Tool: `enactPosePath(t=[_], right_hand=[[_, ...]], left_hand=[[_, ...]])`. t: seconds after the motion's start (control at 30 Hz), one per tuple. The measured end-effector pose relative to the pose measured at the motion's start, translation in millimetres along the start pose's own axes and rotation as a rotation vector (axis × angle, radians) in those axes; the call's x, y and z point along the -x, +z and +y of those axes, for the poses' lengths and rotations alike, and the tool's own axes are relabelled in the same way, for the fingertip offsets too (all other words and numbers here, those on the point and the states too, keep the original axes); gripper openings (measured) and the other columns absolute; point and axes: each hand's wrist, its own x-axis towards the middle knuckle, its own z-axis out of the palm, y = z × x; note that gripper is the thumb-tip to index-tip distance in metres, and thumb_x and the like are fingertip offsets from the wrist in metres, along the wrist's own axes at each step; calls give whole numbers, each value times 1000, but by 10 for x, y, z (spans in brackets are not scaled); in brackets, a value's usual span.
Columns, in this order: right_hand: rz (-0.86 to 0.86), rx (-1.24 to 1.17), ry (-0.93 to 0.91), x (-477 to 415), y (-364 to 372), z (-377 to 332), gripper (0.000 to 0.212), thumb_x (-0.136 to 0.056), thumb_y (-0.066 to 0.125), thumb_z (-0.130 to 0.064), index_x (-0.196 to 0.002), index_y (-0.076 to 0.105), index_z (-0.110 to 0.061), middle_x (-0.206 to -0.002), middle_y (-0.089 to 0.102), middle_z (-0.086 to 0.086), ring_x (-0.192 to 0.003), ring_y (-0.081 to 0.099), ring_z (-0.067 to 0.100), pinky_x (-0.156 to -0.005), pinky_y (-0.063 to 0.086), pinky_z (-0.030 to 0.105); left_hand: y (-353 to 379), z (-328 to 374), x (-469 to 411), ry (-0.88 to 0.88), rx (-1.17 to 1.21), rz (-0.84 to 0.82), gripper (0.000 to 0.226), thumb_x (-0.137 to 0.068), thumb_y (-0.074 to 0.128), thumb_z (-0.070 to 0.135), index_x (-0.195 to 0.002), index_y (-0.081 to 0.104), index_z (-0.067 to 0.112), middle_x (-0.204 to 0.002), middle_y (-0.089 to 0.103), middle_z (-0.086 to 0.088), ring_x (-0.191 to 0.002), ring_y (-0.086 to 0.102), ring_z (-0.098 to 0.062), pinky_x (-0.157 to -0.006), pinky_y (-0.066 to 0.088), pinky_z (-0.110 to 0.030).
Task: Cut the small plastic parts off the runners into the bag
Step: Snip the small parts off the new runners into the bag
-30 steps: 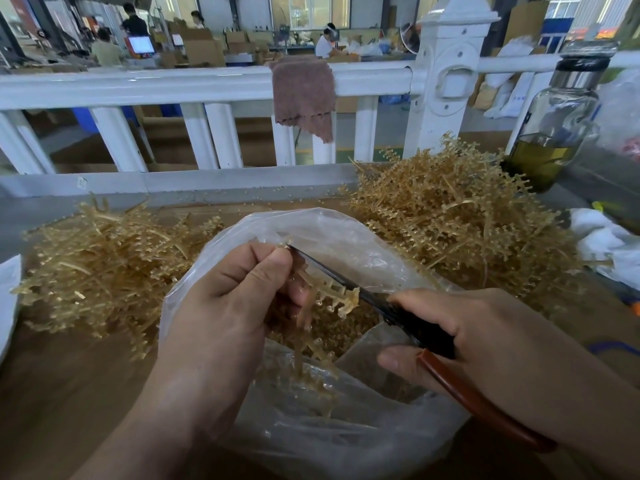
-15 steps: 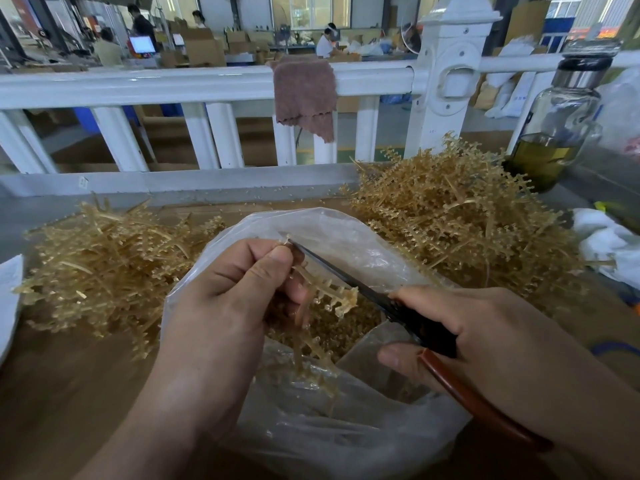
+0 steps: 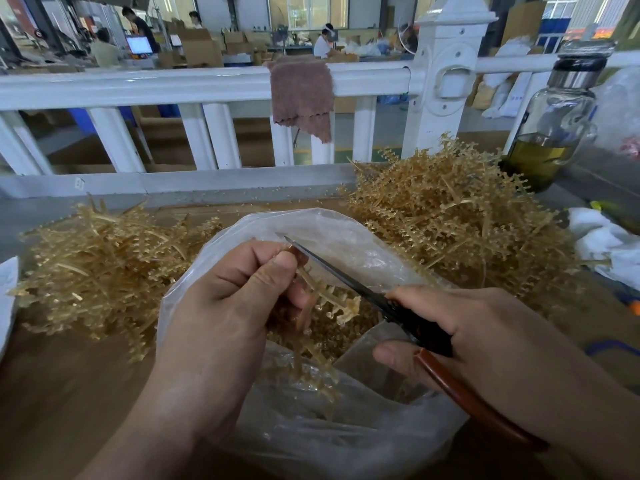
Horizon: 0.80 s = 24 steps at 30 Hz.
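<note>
Parts (image 3: 333,337) lay in bag (image 3: 349,233); left grip (image 3: 225,306) pinched runner (image 3: 329,294), right grip (image 3: 485,327) clasped scissors (image 3: 341,273); two-o'clock heap (image 3: 450,209) looked uncut.

Busy factory hall. Across the upper frame, a white railing (image 3: 173,86) with a square post (image 3: 450,81) right of centre, a brown cloth (image 3: 301,98) draped over the rail. Behind, stacked cardboard boxes (image 3: 201,50), a lit monitor (image 3: 139,45) upper left, bright windows (image 3: 308,10) top centre. Brown bench (image 3: 69,393) lower left.

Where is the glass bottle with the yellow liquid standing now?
In the head view, the glass bottle stands at the far right, behind the right pile of runners, right of the white fence post.
</note>
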Motion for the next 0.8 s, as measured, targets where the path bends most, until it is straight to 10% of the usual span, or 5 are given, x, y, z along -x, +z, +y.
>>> enactPosePath(t=[0.8], right_hand=[[-62,-66,12,-4,-19,3,57,-81,43,-81,-103,62,-31,-76,61,-11,-67,60,7,-58,45,23]], left_hand=[[-38,-60,-13,15,-33,5,24,-92,59,35,-77,69,18,-67,62,-5,-60,57,-20,-58,48,-30]])
